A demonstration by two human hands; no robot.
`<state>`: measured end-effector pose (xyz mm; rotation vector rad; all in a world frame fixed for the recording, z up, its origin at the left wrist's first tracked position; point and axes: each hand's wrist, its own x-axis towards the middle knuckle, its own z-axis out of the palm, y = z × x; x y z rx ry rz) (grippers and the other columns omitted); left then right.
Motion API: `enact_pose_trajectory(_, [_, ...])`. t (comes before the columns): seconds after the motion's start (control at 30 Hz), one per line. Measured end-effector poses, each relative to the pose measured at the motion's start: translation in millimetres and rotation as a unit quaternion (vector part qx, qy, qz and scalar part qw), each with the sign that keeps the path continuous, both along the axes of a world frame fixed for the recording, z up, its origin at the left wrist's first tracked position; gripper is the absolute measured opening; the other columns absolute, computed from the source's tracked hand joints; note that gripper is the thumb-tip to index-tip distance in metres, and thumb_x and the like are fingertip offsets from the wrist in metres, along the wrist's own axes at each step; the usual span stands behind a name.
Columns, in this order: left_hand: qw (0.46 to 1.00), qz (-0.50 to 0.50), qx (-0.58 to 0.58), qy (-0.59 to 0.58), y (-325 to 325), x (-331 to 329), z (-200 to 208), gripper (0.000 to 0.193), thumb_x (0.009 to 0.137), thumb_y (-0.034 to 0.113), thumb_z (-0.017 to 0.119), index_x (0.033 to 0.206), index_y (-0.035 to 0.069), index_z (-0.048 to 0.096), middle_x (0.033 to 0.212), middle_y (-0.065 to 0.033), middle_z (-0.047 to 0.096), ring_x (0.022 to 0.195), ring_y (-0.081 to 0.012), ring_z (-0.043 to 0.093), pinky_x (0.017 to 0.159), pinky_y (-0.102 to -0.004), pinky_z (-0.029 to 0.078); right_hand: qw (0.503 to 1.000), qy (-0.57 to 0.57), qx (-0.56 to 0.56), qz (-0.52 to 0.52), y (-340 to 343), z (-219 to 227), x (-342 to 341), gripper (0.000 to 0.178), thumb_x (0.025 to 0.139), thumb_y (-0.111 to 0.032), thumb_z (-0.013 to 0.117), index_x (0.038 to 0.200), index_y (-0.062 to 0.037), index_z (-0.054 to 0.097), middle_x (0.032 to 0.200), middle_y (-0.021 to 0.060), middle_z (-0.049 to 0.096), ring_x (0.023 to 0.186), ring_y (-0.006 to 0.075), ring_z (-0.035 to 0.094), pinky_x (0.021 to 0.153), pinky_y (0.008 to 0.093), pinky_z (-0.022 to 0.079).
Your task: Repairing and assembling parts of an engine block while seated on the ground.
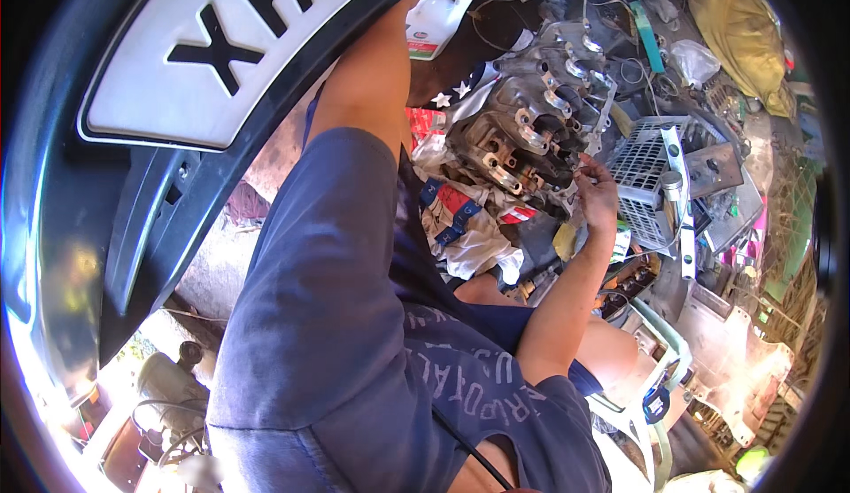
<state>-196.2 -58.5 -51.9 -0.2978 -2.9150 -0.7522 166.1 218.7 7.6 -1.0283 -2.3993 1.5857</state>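
A greasy metal engine part (522,130), with a row of bright curved bearing seats, lies on its side over rags at the centre. My right hand (598,199) is at its near right edge, the fingers drawn together in a pinch. Whatever they hold, if anything, is too small to make out. My left arm reaches up and forward, beneath the car's edge. Of my left hand (411,0) only a sliver shows, beside a white plastic jug (438,13); its fingers are hidden. A crumpled white, red and blue cloth (465,227) lies below the engine part.
A car's rear panel with a number plate (221,50) overhangs the upper left. Right of the engine part stand a grey plastic crate (645,170) and a metal strip (682,201). A yellow sack (739,32) lies far right. A pale green chair (660,342) is at lower right.
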Motion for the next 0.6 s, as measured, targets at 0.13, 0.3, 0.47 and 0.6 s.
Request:
enact_pose_trajectory(0.13, [0.999, -0.023, 0.004, 0.022, 26.3, 1.9, 14.0, 0.049, 0.085, 0.041, 0.054, 0.121, 0.009, 0.059, 0.122, -0.0202, 0.059, 0.119, -0.0375, 0.052, 0.103, -0.0425, 0.039, 0.998, 0.006, 0.056, 0.017, 17.2, -19.9, 5.0, 0.034, 0.084, -0.004, 0.065, 0.117, -0.0046, 0.062, 0.088, 0.0001, 0.056, 0.062, 0.0048, 0.048, 0.052, 0.02, 0.037])
enact_pose_trajectory(0.3, [0.998, -0.028, -0.008, 0.052, 36.1, -6.0, 19.8, 0.049, 0.085, 0.042, 0.055, 0.121, 0.009, 0.059, 0.122, -0.0197, 0.059, 0.12, -0.0372, 0.051, 0.103, -0.042, 0.039, 0.999, -0.026, -0.034, 0.011, -10.0, -8.3, -16.4, 0.036, 0.081, -0.007, 0.069, 0.116, -0.0039, 0.061, 0.089, 0.0012, 0.057, 0.07, 0.0075, 0.05, 0.06, 0.0213, 0.041])
enact_pose_trajectory(0.47, [0.993, -0.09, 0.023, 0.072, 82.0, 21.9, 40.2, 0.049, 0.085, 0.046, 0.057, 0.118, 0.01, 0.058, 0.108, -0.0202, 0.064, 0.112, -0.0368, 0.056, 0.098, -0.0437, 0.042, 0.999, -0.037, 0.021, 0.03, -10.6, -27.4, -8.6, 0.044, 0.078, -0.008, 0.075, 0.118, -0.0067, 0.058, 0.092, -0.0003, 0.053, 0.063, 0.005, 0.047, 0.053, 0.0192, 0.037])
enact_pose_trajectory(0.6, [0.947, -0.15, 0.18, -0.222, 85.5, 16.0, 11.5, 0.052, 0.089, 0.05, 0.051, 0.09, 0.0, 0.065, 0.097, -0.0221, 0.066, 0.098, -0.0311, 0.063, 0.087, -0.0404, 0.048, 0.995, 0.031, 0.042, 0.084, -20.9, -50.9, -18.1, 0.05, 0.076, -0.012, 0.079, 0.119, -0.0031, 0.056, 0.097, 0.0028, 0.052, 0.075, 0.0081, 0.049, 0.063, 0.0202, 0.042])
